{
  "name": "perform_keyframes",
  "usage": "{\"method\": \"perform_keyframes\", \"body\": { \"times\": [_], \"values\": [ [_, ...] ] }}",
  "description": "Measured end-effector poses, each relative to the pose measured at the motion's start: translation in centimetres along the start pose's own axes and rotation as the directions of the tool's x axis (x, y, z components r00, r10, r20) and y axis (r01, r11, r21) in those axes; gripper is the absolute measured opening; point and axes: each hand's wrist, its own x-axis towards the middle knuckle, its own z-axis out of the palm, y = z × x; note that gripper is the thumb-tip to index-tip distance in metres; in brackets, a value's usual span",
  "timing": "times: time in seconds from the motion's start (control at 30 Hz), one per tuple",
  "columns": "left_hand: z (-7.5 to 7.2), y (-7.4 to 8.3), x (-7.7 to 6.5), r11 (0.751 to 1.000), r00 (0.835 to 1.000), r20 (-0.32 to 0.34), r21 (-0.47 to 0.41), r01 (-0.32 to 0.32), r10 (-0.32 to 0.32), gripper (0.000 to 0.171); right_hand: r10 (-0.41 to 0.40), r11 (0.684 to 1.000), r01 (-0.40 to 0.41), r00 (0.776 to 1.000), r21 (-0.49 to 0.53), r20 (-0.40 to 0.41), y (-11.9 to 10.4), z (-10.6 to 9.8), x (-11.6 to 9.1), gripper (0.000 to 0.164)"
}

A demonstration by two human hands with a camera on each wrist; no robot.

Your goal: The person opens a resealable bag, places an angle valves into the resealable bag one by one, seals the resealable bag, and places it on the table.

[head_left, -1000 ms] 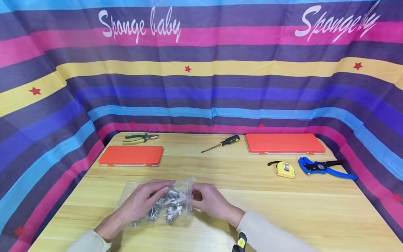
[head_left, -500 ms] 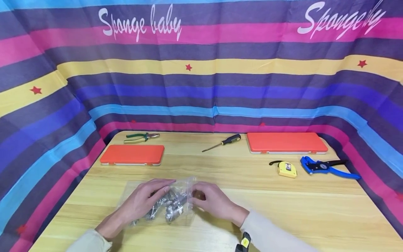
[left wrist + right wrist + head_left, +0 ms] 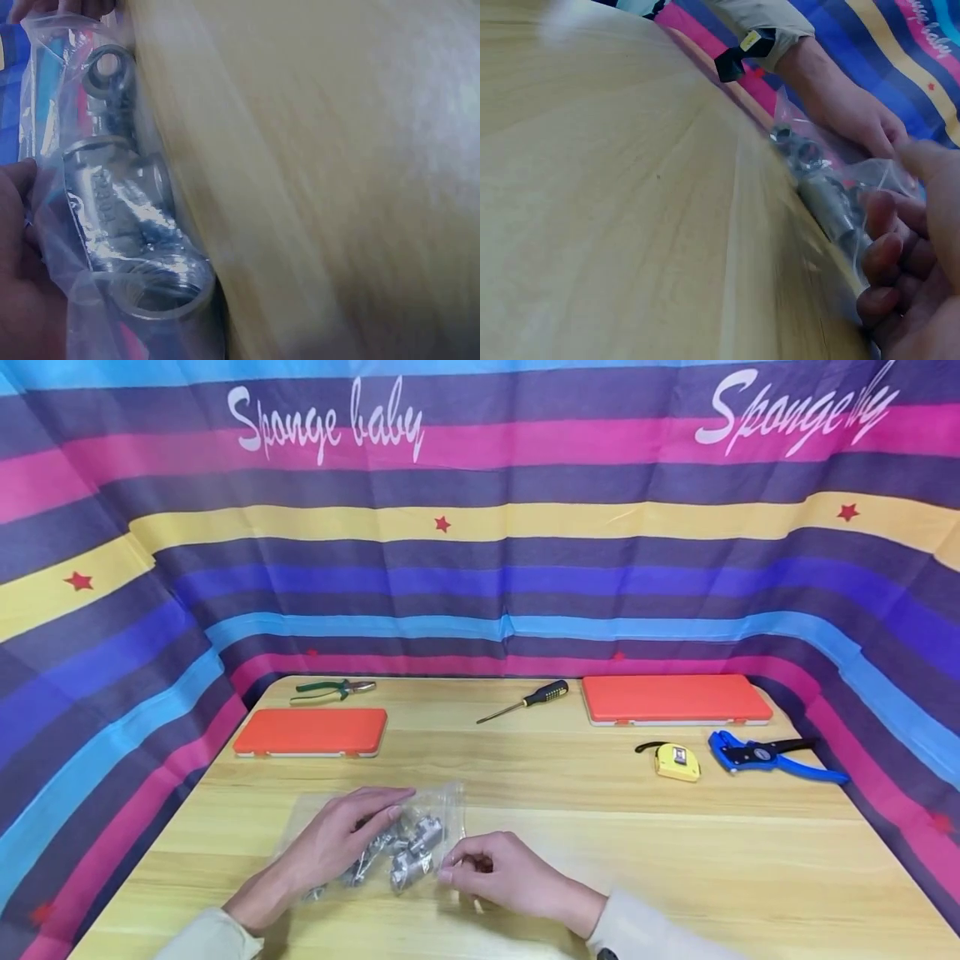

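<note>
A clear zip bag [image 3: 453, 806] lies at the front of the table with several grey metal pipe fittings [image 3: 411, 864] inside. Over its left part lies my left hand [image 3: 337, 831], holding the bag, with thumb and forefinger tips near its far edge. My right hand [image 3: 510, 872] pinches the bag's right edge by the zip strip between thumb and forefinger. In the left wrist view a tee fitting [image 3: 112, 202] shows through the plastic. The right wrist view shows my right hand's curled fingers [image 3: 885, 255] close by the bag, opposite my left hand [image 3: 847, 109].
Toward the back are green-handled pliers [image 3: 333, 691], a screwdriver [image 3: 528, 700] and two red cases, one left [image 3: 311, 731] and one right [image 3: 675, 697]. A yellow tape measure [image 3: 677, 762] and a blue wire stripper [image 3: 772, 754] lie at right. Striped cloth [image 3: 480, 581] encloses the table.
My right hand has moved down along the bag's right edge, toward the table's front. The left hand stays in place on the bag. The view has shifted slightly.
</note>
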Motion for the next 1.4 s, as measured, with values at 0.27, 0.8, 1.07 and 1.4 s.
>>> {"method": "perform_keyframes", "body": {
  "times": [0.27, 0.8, 1.07, 1.4],
  "values": [
    [-0.6, 1.2, 1.5, 0.99, 0.989, 0.073, -0.043, 0.133, -0.13, 0.046, 0.03, 0.985, -0.037, 0.998, 0.168, 0.048, -0.1, 0.6, -0.2, 0.024],
    [0.2, 3.1, 10.5, 0.98, 0.896, 0.412, -0.029, 0.195, -0.166, 0.034, -0.008, 0.988, -0.005, 0.997, 0.157, 0.08, -0.4, 1.2, -0.5, 0.014],
    [-0.2, 2.6, 11.0, 0.966, 0.863, 0.487, -0.129, 0.224, -0.135, 0.019, -0.01, 0.992, 0.0, 0.997, 0.128, 0.077, -0.5, 0.9, -0.8, 0.014],
    [-0.6, 2.4, 10.8, 0.95, 0.86, 0.495, -0.191, 0.246, -0.123, 0.019, 0.023, 0.996, -0.025, 0.999, 0.09, 0.023, -0.1, -0.3, -1.6, 0.01]
  ]
}}
